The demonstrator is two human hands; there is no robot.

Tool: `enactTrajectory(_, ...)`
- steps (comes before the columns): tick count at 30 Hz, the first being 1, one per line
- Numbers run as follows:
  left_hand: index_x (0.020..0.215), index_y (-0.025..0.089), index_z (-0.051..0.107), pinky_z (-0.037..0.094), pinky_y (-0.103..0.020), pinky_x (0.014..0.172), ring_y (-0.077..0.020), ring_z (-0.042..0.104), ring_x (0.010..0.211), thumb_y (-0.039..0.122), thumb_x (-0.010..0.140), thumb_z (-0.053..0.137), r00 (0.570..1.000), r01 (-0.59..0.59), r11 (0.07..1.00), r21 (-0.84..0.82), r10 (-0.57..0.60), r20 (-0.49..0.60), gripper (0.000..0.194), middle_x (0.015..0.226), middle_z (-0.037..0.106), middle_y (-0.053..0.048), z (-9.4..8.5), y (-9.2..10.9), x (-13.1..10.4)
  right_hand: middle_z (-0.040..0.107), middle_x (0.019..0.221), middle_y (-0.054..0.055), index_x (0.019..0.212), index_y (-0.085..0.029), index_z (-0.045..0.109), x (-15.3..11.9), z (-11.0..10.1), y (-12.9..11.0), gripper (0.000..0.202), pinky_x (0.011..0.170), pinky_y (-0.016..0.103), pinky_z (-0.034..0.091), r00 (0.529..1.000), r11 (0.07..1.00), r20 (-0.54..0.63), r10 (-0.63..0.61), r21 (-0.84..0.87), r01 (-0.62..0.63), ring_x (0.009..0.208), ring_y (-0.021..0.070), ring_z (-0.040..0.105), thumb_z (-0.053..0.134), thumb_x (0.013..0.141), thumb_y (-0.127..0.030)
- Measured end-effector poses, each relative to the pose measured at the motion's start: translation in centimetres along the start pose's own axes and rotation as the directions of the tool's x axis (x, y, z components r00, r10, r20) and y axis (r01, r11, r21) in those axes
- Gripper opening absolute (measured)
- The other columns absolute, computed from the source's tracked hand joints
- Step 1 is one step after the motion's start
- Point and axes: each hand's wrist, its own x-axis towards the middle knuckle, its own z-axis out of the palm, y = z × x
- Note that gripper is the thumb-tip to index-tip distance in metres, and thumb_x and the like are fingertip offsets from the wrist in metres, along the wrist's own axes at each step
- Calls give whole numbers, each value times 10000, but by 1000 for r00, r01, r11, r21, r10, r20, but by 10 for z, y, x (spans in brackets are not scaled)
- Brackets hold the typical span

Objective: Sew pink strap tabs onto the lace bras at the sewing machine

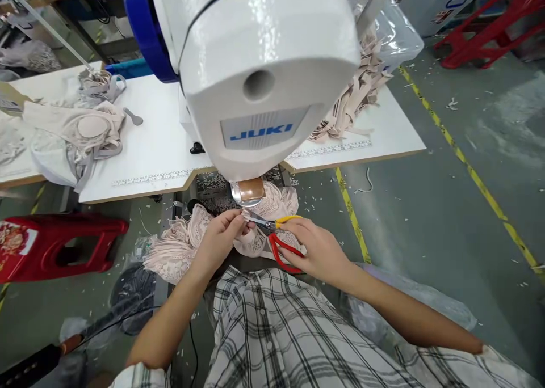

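My right hand is closed on a pair of scissors with one yellow and one red handle. Their blades point left, with the tips at the fingers of my left hand. Thumb and fingers of that left hand pinch the edge of a pale pink lace bra. Most of the pinched edge is hidden by the fingers. More pink lace pieces hang in a bunch to the left, and lace cups lie behind the scissors, beneath the sewing machine head.
A white worktable with ruler strips surrounds the machine. Pink straps are heaped at right, beige bra pieces at left. Red stools stand on the floor at left and far right. A clear plastic bag lies at lower right.
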Motion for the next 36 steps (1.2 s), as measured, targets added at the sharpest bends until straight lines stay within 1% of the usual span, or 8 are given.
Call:
enactTrajectory(4,892,180,642,455,-243,667,-147,591,770,318,946,467,999,-35,985,169,40,-24,230,878,690,-45,-1,2,-2,663,1232,119,1263,-215,535,16,6,0,409,818,400,588,1000,998,20,-23,53,22,1071,266,671,623,873,-302)
enactTrajectory(7,879,190,619,434,-237,643,-140,557,733,264,933,436,996,-43,976,214,59,-66,205,811,647,-20,-4,-1,-1,684,1225,90,1249,-249,553,19,5,2,366,760,344,582,997,990,80,12,138,-23,973,223,700,608,887,-251)
enactTrajectory(9,869,197,602,426,-234,635,-133,533,706,304,949,441,996,-49,978,203,63,-64,209,771,596,-6,-7,-3,-1,705,1176,68,1224,-271,574,15,4,5,337,685,311,567,994,979,94,61,187,-78,874,197,706,589,890,-226)
enactTrajectory(12,809,206,552,401,-225,582,-118,491,637,428,971,463,993,-72,981,178,87,-77,289,727,542,10,-12,-2,-1,701,1114,65,1196,-275,574,5,6,9,376,635,304,547,994,961,35,105,253,-110,813,194,688,625,828,-220)
enactTrajectory(15,782,204,565,401,-217,556,-111,491,612,467,967,483,987,-82,973,217,109,-115,332,723,576,6,-15,2,-2,670,1151,87,1215,-269,542,-1,12,10,501,730,355,563,996,953,-16,85,294,-77,953,245,674,696,739,-246)
enactTrajectory(20,881,191,658,443,-224,556,-134,567,643,482,947,516,992,-83,949,304,108,-67,331,760,663,-27,-15,8,0,668,1162,97,1200,-252,538,10,20,3,492,812,392,561,999,948,-8,50,314,-45,1017,260,665,710,742,-300)
enactTrajectory(28,905,193,668,396,-222,505,-128,537,588,396,937,511,992,-27,924,382,71,-101,259,763,696,-26,-19,13,1,691,1163,76,1202,-252,578,27,25,1,410,711,320,558,995,940,60,79,327,-94,915,210,690,669,803,-255)
enactTrajectory(36,831,194,658,442,-221,572,-126,564,640,413,933,550,983,-29,940,339,87,-159,264,759,680,-20,-20,14,1,737,1004,36,1189,-290,644,17,22,10,346,632,297,536,990,943,49,136,301,-144,678,161,646,633,846,-248)
